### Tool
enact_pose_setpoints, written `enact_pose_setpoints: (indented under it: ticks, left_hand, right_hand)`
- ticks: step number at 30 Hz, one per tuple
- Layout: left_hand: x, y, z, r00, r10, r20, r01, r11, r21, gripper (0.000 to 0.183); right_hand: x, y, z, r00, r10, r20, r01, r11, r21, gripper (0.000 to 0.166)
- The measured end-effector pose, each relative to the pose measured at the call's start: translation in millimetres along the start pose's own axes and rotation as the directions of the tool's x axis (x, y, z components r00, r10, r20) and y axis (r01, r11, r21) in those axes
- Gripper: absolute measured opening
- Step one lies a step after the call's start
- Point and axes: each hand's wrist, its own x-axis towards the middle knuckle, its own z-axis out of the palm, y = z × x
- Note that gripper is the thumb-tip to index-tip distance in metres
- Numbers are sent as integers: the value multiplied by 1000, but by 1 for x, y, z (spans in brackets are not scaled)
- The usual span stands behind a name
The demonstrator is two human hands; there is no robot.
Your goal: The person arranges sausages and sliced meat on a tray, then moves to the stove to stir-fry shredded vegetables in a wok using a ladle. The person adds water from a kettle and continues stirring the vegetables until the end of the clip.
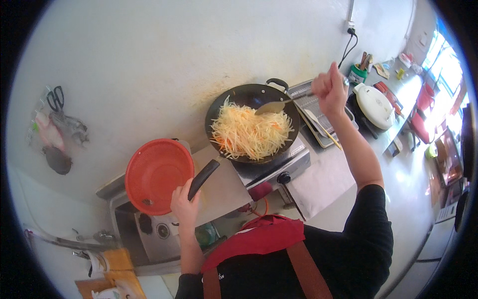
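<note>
A black wok (242,91) with a long handle sits on a steel gas stove (274,168), holding a heap of pale shredded vegetable with some orange shreds (250,130). My left hand (186,203) touches a red plastic colander (160,175) and the wok's black handle (203,179); it appears closed around the handle's end. My right hand (330,89), raised over the wok's right side, grips a metal spatula (272,107) whose blade rests on the shreds. How the right fingers wrap the spatula's handle is partly hidden.
Left of the stove is a steel sink (157,243). To the right stand a wire-racked tray (306,101) with a yellow-handled utensil, a white lidded appliance (375,106) and a green utensil holder (358,74). Scissors (55,99) hang on the left wall.
</note>
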Motion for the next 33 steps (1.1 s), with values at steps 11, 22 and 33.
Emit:
enact_pose_setpoints:
  ticks: [11,22,33]
  left_hand:
    - [6,5,5,1000,8,-27,-8,1000,22,43]
    - [3,2,0,1000,29,7,-29,999,30,45]
    - [3,-2,-2,999,13,51,-11,999,-41,45]
  right_hand:
    - [80,151,9,940,-23,-341,32,999,21,49]
    - [-5,64,19,932,127,339,-90,988,-122,52]
    - [-90,-30,11,862,-233,450,307,947,-99,50]
